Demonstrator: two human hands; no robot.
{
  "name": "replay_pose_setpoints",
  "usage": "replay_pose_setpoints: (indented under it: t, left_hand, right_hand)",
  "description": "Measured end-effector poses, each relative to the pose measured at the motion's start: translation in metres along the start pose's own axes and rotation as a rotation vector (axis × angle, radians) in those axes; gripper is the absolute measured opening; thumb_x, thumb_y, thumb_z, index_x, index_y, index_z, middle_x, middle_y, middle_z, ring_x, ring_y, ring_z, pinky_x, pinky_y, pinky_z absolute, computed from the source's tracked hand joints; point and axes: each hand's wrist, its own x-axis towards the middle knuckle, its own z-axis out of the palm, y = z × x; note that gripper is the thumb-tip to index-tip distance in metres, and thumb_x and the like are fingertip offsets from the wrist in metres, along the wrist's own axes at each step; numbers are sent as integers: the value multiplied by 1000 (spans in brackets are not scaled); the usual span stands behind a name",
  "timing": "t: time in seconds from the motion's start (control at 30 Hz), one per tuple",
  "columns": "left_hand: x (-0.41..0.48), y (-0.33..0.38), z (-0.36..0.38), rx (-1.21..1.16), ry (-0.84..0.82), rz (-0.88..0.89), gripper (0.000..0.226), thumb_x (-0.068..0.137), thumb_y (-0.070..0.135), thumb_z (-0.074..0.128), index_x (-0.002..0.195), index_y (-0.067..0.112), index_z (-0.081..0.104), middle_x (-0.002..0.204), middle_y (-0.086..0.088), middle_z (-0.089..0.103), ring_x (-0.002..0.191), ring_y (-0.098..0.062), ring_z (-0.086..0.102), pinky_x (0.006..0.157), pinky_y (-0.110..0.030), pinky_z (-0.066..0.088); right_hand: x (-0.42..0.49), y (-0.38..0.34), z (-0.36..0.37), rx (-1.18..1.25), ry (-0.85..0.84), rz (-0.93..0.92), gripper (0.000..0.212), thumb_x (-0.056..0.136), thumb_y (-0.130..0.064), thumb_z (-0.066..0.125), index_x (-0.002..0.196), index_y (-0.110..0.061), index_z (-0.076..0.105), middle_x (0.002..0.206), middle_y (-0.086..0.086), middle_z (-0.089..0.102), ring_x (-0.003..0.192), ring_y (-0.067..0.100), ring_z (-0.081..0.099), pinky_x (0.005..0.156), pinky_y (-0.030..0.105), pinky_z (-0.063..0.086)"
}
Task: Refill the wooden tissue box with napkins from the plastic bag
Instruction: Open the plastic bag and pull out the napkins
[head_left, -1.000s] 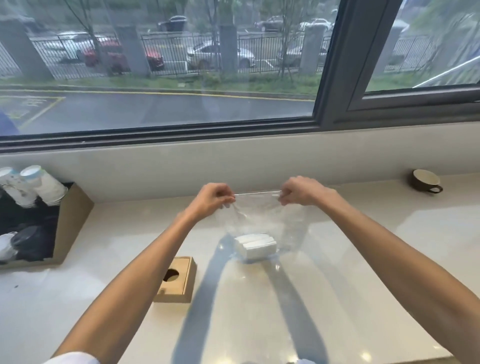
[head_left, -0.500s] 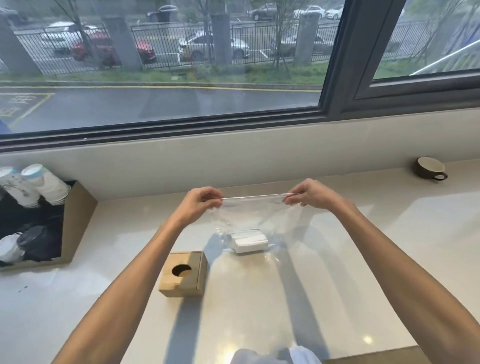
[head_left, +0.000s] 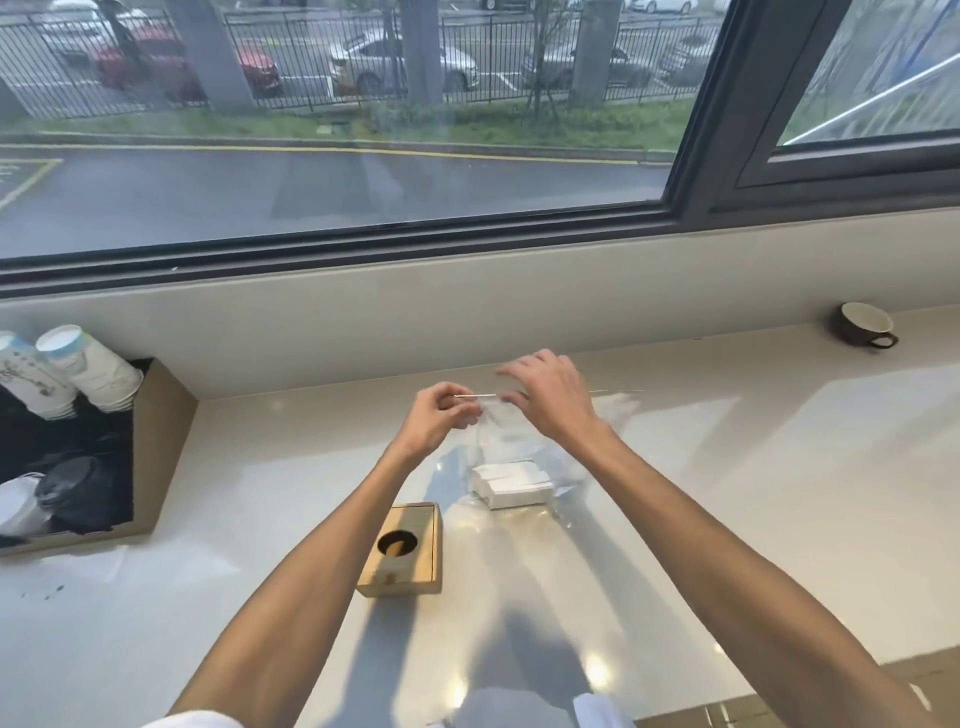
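From my head camera, my left hand (head_left: 441, 415) pinches the top edge of the bag (head_left: 524, 441), fingers curled shut on the clear film at its left corner. My right hand (head_left: 545, 397) hovers just beside the left, fingers spread and loose over the same edge; whether any fingertip actually grips the plastic I cannot tell, since the film is nearly invisible there. The bag hangs below both hands and its bottom rests on the counter (head_left: 727, 493), with the napkins (head_left: 511, 483) lying in a white stack inside, under my right wrist. The box (head_left: 402, 551) sits nearer to me than the napkins, beside my left forearm, its round hole facing up. I judge this to be the opening step: the bag's mouth looks not yet parted. Next I need to spread the mouth wide and reach my right hand down inside for the stack.
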Motion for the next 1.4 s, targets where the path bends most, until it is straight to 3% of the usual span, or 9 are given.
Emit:
replay_pose_setpoints:
  t: [0.2,0.33,0.53,0.63,0.73,0.87,1.03,1.13,1.4]
  left_hand:
    - [-2,-8,-18,9,-128,-41,27,83,-9,66,108,-2,60,95,-18,70,81,-12,70,76,-20,55]
    - [4,0,-24,33,-155,-7,24,84,3,71,105,-5,64,97,-16,71,88,-20,66,82,-30,53]
    - [38,107,-39,23,-125,251,10,90,10,66,97,3,68,89,-3,69,78,-12,63,74,-24,54]
    - [54,188,-49,-26,-58,410,7,91,7,63,96,4,66,79,-2,66,67,-13,59,63,-22,52]
    - [62,265,-55,33,-45,607,11,91,7,64,101,6,66,84,-4,69,72,-16,60,64,-24,51]
    - [71,342,-61,104,39,771,16,90,3,64,105,5,60,91,-21,69,76,-18,63,64,-25,51]
    - [77,399,-66,149,98,826,22,87,5,68,105,7,57,80,-4,67,66,-7,62,67,-19,51]
    - [76,415,-70,151,125,855,22,84,8,71,101,13,57,79,-4,66,66,-7,61,68,-18,51]
    - [72,411,-78,81,34,700,27,84,2,71,106,9,58,85,-6,65,69,-9,64,63,-20,53]
  right_hand:
    - [19,1,10,126,-369,80,21,91,-45,58,105,-34,70,105,-7,73,101,21,64,84,34,48]
    - [36,12,-15,218,-435,70,15,91,-39,57,89,-34,71,83,-15,73,85,6,68,80,30,53]
    - [106,20,-116,430,-388,-74,15,95,-22,60,88,-17,72,76,-3,72,64,0,62,70,24,48]
    - [137,10,-198,516,-392,-127,24,98,-36,54,87,-25,73,69,-6,66,60,8,56,65,27,46]
    - [165,-3,-268,574,-459,-101,44,96,-58,42,88,-30,75,74,2,66,68,16,56,66,30,49]
    - [202,-10,-328,699,-391,-87,48,99,-49,45,99,-11,73,93,14,71,82,20,66,76,35,53]
    - [229,-12,-367,803,-411,-99,31,100,-26,50,111,0,65,89,10,68,81,21,63,73,31,51]
    - [238,-13,-376,879,-390,-136,22,99,-23,53,100,-7,67,82,6,66,75,15,62,73,28,50]
    - [243,-10,-377,689,-100,-274,22,99,-26,54,88,-10,65,76,1,59,69,11,55,69,26,45]
